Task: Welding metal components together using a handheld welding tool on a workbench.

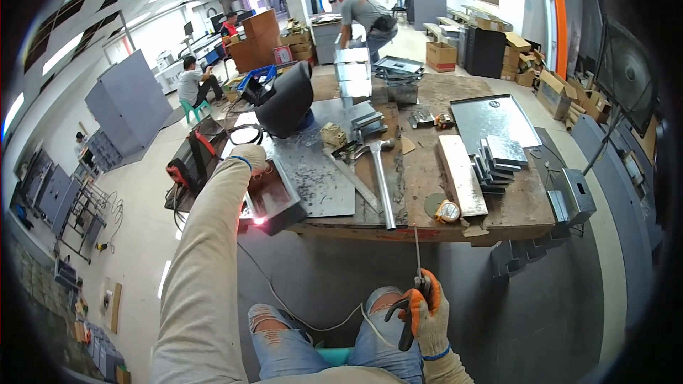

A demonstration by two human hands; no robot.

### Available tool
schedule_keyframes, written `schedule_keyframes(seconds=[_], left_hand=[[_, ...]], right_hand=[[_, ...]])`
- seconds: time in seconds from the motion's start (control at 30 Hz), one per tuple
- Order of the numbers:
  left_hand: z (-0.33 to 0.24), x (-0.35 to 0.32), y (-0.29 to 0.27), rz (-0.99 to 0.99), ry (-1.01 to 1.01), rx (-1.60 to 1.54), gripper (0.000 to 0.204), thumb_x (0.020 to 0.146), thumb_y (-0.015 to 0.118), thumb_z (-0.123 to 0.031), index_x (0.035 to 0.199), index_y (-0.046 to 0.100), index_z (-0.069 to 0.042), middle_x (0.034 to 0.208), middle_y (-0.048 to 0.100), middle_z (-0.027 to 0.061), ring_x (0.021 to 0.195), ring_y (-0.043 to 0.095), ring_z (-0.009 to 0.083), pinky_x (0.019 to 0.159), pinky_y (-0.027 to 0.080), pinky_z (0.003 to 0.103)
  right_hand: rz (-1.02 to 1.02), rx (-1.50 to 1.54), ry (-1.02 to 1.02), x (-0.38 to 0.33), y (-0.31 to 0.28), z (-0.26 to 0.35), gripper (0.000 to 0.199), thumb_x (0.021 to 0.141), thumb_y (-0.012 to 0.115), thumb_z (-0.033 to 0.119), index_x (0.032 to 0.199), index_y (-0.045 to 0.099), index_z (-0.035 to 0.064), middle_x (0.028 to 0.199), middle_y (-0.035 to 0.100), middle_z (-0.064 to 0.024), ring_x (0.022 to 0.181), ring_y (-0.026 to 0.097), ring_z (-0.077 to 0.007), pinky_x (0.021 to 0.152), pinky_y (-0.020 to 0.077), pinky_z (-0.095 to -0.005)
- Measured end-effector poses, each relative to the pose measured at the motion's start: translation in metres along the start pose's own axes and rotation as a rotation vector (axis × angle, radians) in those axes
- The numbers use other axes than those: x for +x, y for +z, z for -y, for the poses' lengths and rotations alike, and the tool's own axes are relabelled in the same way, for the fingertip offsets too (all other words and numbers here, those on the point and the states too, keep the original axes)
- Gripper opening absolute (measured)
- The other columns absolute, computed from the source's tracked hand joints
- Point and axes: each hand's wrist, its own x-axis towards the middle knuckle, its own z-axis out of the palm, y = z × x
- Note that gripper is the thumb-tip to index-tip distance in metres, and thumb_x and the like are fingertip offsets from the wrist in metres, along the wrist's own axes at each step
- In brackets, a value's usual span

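My left hand (250,159), in a pale work glove, grips the far end of an open grey metal box (290,208) at the table's near left edge. A pinkish-red glow lights the box's near left corner. Over my right knee, my right hand (430,313), in a white and orange glove, is closed around a black welding electrode holder (405,327). A thin electrode rod (417,249) points up from its jaws, its tip near the table edge. A pale cable (313,328) runs across my lap. Beyond the box stands a black welding helmet (286,103).
On the table (420,163) lie a hammer (384,185), a steel ruler (353,179), a tape measure (447,211), a long metal bar (461,174), stacked metal pieces (498,160) and a shallow tray (494,121). A red and black machine (192,160) stands left. A person (366,18) bends beyond the table.
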Motion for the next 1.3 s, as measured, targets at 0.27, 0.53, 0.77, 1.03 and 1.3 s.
schedule_keyframes(seconds=[0.27, 0.53, 0.77, 1.03, 1.3], left_hand=[[-0.005, -0.084, 0.046, 0.166, -0.368, -1.008, 0.033, 0.085, 0.073, -0.024, 0.090, 0.072, 0.009, 0.073, 0.070, 0.0166, 0.049, 0.064, 0.0285, 0.046, 0.056, 0.038], [-0.001, -0.104, 0.048, 0.179, -0.440, -1.075, 0.034, 0.086, 0.077, -0.030, 0.093, 0.073, 0.003, 0.076, 0.072, 0.0143, 0.057, 0.067, 0.0311, 0.054, 0.058, 0.039], [-0.050, -0.163, 0.003, -0.657, -0.225, -0.949, 0.036, 0.092, 0.074, -0.040, 0.101, 0.076, -0.005, 0.091, 0.076, 0.0103, 0.085, 0.070, 0.0343, 0.079, 0.055, 0.042], [-0.162, -0.191, 0.051, -0.783, -0.065, -0.515, 0.038, 0.091, 0.072, -0.038, 0.116, 0.071, -0.009, 0.113, 0.066, 0.0124, 0.104, 0.063, 0.0336, 0.099, 0.047, 0.046], [-0.156, -0.190, 0.051, -0.731, -0.048, -0.602, 0.036, 0.091, 0.072, -0.036, 0.111, 0.069, -0.007, 0.113, 0.068, 0.0145, 0.106, 0.065, 0.0336, 0.098, 0.049, 0.047]], right_hand=[[0.078, -0.009, 0.008, 0.006, 0.034, 0.003, 0.048, 0.104, 0.067, 0.015, 0.149, 0.054, 0.0057, 0.098, 0.067, -0.0075, 0.061, 0.059, -0.0101, 0.052, 0.0534, -0.0237], [0.278, -0.172, -0.073, 0.024, 0.086, 0.030, 0.044, 0.103, 0.070, 0.014, 0.145, 0.060, 0.0069, 0.091, 0.064, -0.0024, 0.064, 0.055, -0.0067, 0.051, 0.0457, -0.0213], [0.221, -0.144, -0.097, 0.057, 0.096, 0.052, 0.041, 0.105, 0.068, 0.014, 0.145, 0.061, 0.0074, 0.090, 0.065, -0.0009, 0.061, 0.051, -0.0066, 0.050, 0.0424, -0.0218], [0.200, -0.234, -0.140, 0.123, 0.154, 0.088, 0.035, 0.108, 0.064, 0.030, 0.134, 0.063, 0.0076, 0.087, 0.064, -0.0013, 0.059, 0.055, -0.0088, 0.041, 0.0410, -0.0256], [0.258, -0.275, -0.029, 0.171, 0.204, 0.074, 0.034, 0.107, 0.064, 0.034, 0.127, 0.063, 0.0072, 0.084, 0.061, -0.0025, 0.051, 0.053, -0.0114, 0.036, 0.0400, -0.0280]])
